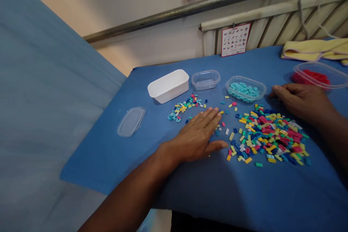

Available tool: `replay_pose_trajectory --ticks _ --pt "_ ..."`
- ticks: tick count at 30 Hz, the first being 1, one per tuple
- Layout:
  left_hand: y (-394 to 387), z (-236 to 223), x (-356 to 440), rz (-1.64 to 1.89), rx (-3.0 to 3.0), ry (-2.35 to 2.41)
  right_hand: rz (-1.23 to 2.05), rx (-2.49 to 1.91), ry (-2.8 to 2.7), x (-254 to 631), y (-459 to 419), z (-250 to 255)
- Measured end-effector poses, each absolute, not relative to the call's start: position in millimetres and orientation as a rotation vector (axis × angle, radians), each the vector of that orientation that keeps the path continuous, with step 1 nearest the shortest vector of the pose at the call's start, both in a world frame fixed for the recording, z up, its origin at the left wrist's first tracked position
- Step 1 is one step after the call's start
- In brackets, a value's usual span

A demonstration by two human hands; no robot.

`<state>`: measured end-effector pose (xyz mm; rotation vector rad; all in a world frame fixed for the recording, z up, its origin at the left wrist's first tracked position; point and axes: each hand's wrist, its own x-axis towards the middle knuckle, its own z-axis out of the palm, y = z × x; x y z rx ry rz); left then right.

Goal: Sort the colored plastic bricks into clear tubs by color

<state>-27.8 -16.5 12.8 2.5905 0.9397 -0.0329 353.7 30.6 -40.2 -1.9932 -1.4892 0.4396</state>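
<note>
My left hand lies flat on the blue cloth with its fingers stretched out, its palm hiding whatever is under it. Small coloured toy bricks surround it: a small group beyond the fingertips and a large mixed pile to its right. My right hand is curled closed at the far right edge of that pile. Its palm side is hidden, so I cannot see what it may hold. Near its thumb stands a clear container with turquoise bricks; just behind the hand is another clear container of red bricks.
A white bin and an empty clear container stand at the back. Clear lids lie to the left. A picture card leans against the radiator, and a yellow cloth is at the back right.
</note>
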Motion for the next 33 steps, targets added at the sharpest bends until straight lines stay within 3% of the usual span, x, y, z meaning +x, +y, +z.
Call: replay_pose_trajectory --ticks 8,17,20,25,33 --pt "14.1 6.9 -41.9 -0.015 2.566 1.349 0.474 -1.924 -1.508 354.2 30.7 -42.1" --pt "8.1 5.0 -41.4 -0.074 2.586 1.183 0.171 -1.754 -1.275 368.8 9.4 -8.9" --pt "2.8 4.2 -41.1 -0.103 2.598 1.136 0.253 -1.928 -1.564 378.1 -13.6 3.9" --pt "-6.5 -1.3 -39.2 -0.060 2.650 1.063 0.540 -1.607 -2.128 361.9 -53.9 -2.7" --pt "-18.7 -10.4 -33.8 0.049 2.700 0.875 0.090 -1.296 -2.571 279.2 -74.0 -43.4"
